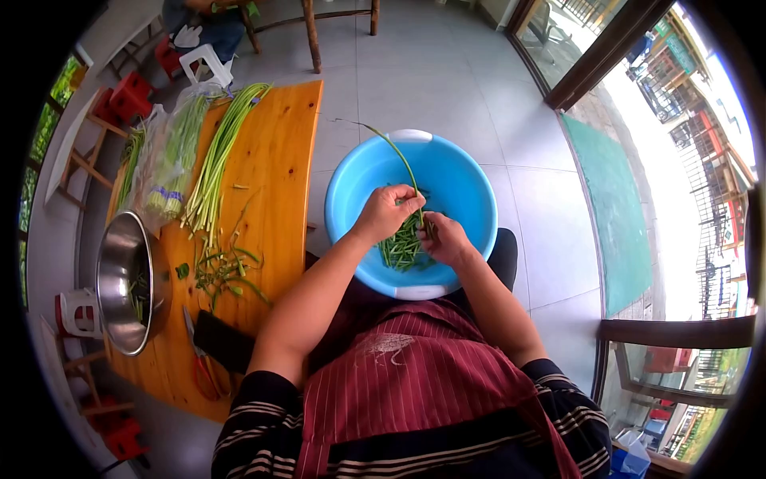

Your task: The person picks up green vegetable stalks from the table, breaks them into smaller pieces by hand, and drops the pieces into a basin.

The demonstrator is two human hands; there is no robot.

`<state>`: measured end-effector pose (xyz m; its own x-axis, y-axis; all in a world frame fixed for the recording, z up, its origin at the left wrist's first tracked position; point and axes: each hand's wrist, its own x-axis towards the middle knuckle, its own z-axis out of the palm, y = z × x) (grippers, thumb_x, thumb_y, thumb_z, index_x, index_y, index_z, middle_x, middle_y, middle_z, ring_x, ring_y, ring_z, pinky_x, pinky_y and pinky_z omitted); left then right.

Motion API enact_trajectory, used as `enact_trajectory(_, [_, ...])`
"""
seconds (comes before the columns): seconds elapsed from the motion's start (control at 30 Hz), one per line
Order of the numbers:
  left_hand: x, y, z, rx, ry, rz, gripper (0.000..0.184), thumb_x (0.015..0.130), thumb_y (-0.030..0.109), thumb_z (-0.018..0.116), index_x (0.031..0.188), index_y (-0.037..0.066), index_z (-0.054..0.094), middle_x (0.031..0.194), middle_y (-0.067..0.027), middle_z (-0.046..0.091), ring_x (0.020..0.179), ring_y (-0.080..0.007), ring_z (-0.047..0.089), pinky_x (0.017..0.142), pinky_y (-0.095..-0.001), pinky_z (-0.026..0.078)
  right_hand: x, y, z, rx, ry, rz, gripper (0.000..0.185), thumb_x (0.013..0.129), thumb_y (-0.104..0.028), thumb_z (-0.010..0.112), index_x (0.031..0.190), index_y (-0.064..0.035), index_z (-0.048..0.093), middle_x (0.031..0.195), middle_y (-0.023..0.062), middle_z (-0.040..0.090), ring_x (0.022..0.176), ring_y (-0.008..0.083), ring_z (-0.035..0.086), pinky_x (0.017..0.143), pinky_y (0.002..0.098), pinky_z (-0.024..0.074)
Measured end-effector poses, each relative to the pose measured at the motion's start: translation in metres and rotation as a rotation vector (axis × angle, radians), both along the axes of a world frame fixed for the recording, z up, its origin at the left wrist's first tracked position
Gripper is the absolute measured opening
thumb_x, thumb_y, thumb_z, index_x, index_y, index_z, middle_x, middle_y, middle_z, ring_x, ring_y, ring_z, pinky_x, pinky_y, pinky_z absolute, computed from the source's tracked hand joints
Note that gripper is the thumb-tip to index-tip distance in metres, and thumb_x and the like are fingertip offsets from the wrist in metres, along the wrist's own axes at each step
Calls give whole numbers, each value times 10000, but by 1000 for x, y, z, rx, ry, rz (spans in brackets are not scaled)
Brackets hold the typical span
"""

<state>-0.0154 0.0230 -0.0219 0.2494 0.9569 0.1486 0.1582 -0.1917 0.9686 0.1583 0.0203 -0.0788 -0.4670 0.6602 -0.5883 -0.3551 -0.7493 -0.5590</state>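
Note:
Over the blue basin [471, 188], my left hand [388, 211] pinches a long green stalk [405, 161] between thumb and fingers. The stalk's thin tip curves up and to the left past the basin's rim. Just to the right and slightly lower, my right hand [444, 238] is closed around the lower part of the stalk, close to my left fingertips. Short cut green pieces [401, 249] lie in the bottom of the basin, under my hands.
On the wooden table [283, 168] at left are long green stalks [219, 152], a plastic-wrapped bundle [174, 156], trimmed scraps [227, 267], a steel bowl [116, 283], red-handled scissors [204, 371] and a black object [223, 339]. A seated person [209, 28] is at upper left.

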Motion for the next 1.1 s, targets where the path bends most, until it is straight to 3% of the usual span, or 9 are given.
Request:
enact_trajectory(0.03, [-3,3,1,-251,-113,-18,148,788,151,593,862,25,614,781,-39,614,707,-133,564,669,-242,439,-3,-4,11,-5,-2,2,168,857,-191,446,947,-62,506,842,41,542,705,121,512,507,202,392])
enact_trajectory(0.17, [-10,6,-2,-485,-213,-119,175,800,168,585,870,10,609,754,-10,596,727,-86,541,682,-230,429,-16,-9,57,83,41,-5,151,875,-194,407,889,-75,501,730,23,496,600,104,452,436,188,317])
enact_trajectory(0.5, [-14,12,-3,-502,-506,143,193,799,193,593,872,15,609,771,-8,579,734,-77,508,713,-214,406,-14,-4,48,158,74,165,122,864,-148,445,853,-47,512,626,-7,445,505,66,367,408,174,272])
enact_trajectory(0.57, [-6,8,2,-301,-435,206,159,795,173,602,807,14,604,734,13,561,720,-44,487,638,-176,385,-16,-3,44,173,-3,145,119,860,-154,456,842,-51,515,620,-12,448,489,59,366,400,170,270])
enact_trajectory(0.63, [-2,1,4,-260,-360,193,108,761,124,625,841,51,621,746,-2,582,736,-125,541,703,-247,418,-19,-1,35,190,-77,121,118,855,-160,468,832,-55,517,615,-17,450,473,52,365,392,167,268])
enact_trajectory(0.7, [2,-5,8,553,289,104,103,712,103,649,812,99,630,736,-14,585,737,-183,557,711,-285,418,-22,0,29,243,-159,26,121,851,-176,481,820,-67,525,602,-26,452,454,44,373,385,163,271])
enact_trajectory(0.9, [7,-7,6,524,222,46,99,718,103,646,816,105,632,750,-13,579,744,-170,553,719,-275,403,-17,-1,26,232,-91,0,108,851,-155,469,826,-68,527,606,-29,458,469,45,386,405,169,289])
enact_trajectory(0.97, [2,4,0,-237,-495,200,87,782,137,604,790,50,604,711,-3,558,696,-123,531,697,-245,405,-14,-9,30,392,-123,54,103,853,-144,462,823,-68,524,609,-27,456,477,48,384,422,173,296])
enact_trajectory(1.1, [-26,20,-3,-473,-939,385,85,816,149,568,800,65,575,741,-6,560,662,-75,491,645,-198,388,-13,-23,41,689,-115,168,100,862,-133,439,835,-71,513,628,-21,453,510,56,383,467,186,313])
